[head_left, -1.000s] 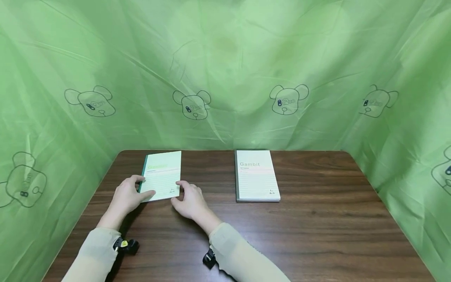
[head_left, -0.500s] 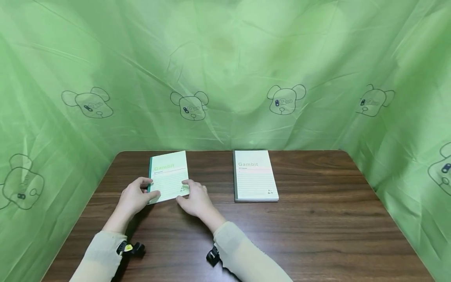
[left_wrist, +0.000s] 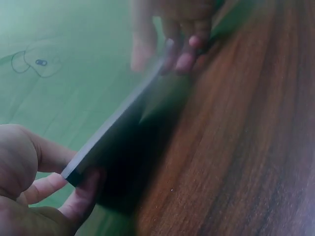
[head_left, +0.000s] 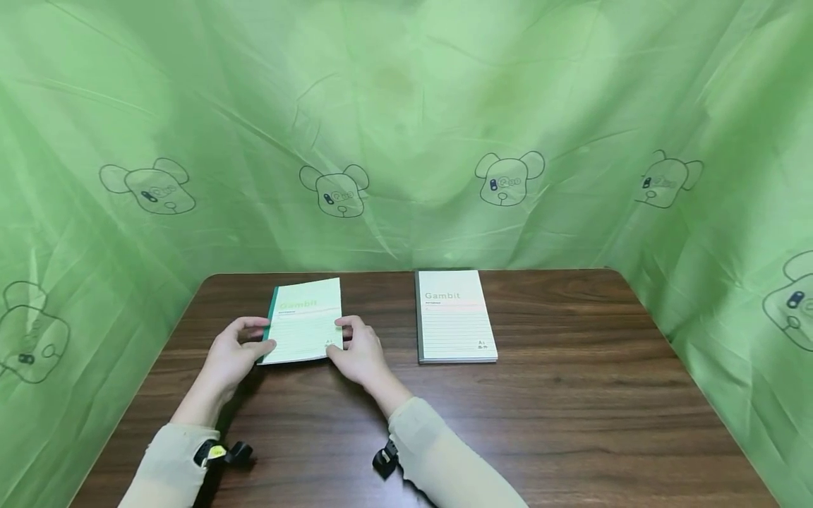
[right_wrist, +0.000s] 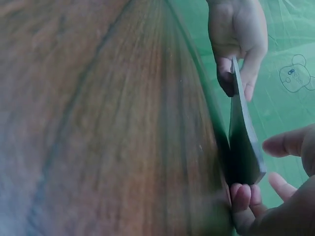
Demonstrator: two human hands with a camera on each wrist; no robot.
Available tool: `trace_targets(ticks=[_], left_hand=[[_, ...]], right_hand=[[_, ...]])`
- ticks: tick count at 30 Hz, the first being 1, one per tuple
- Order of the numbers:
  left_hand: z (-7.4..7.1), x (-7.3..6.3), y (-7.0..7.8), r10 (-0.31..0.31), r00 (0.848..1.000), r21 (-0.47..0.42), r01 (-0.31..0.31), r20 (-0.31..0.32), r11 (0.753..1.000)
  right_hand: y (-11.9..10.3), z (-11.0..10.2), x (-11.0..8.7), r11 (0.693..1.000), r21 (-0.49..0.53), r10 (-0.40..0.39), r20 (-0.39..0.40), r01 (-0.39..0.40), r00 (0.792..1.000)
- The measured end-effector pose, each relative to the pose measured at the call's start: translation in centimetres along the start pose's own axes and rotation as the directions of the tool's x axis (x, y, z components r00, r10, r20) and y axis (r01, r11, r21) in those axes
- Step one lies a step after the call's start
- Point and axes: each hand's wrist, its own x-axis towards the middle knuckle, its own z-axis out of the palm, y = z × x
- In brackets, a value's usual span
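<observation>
A notebook (head_left: pixel 305 328) with a pale lined cover, the word Gambit and a green spine is held between both hands at the left of the table. Its edge stands above the wood in both wrist views. My left hand (head_left: pixel 230 356) pinches the spine side, thumb on the cover and fingers beneath. On the opposite side, my right hand (head_left: pixel 360 356) grips the lower right corner. The right wrist view shows the right fingers (right_wrist: pixel 242 197) under the notebook's edge. A second Gambit notebook (head_left: pixel 456 324) with a grey spine lies flat to the right, possibly a stack.
The brown wood-grain table (head_left: pixel 571 395) has rounded far corners. Green cloth (head_left: pixel 406 127) printed with bear heads hangs behind and at both sides. Each sleeve carries a black wrist camera, such as the left camera (head_left: pixel 238 455).
The held notebook has shifted slightly right overall and now sits straighter. Both hands move with it, the right thumb now lying on the cover. The other notebook stays on the table.
</observation>
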Motion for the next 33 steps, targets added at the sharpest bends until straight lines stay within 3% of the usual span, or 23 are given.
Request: trace_targets(ticks=[9, 16, 24, 33], left_hand=[[-0.2, 0.3, -0.9, -0.076, 0.997, -0.075, 0.076, 0.000, 0.994], [-0.2, 0.1, -0.9, -0.062, 0.998, -0.141, 0.064, 0.022, 0.988], [-0.1, 0.0, -0.3, -0.012, 0.999, -0.162, 0.017, 0.032, 0.987], [0.3, -1.1, 3.4, 0.112, 0.991, -0.237, -0.092, 0.072, 0.967]], right_hand=[[-0.2, -0.1, -0.3, 0.974, 0.194, 0.109, 0.050, -0.117, 0.993], [0.0, -0.3, -0.3, 0.950, 0.262, 0.151, 0.095, -0.171, 0.984], [0.3, -0.8, 0.3, 0.941, 0.313, 0.117, 0.049, -0.126, 0.992], [-1.0, -3.9, 0.0, 0.949, 0.314, 0.014, -0.009, -0.010, 1.000]])
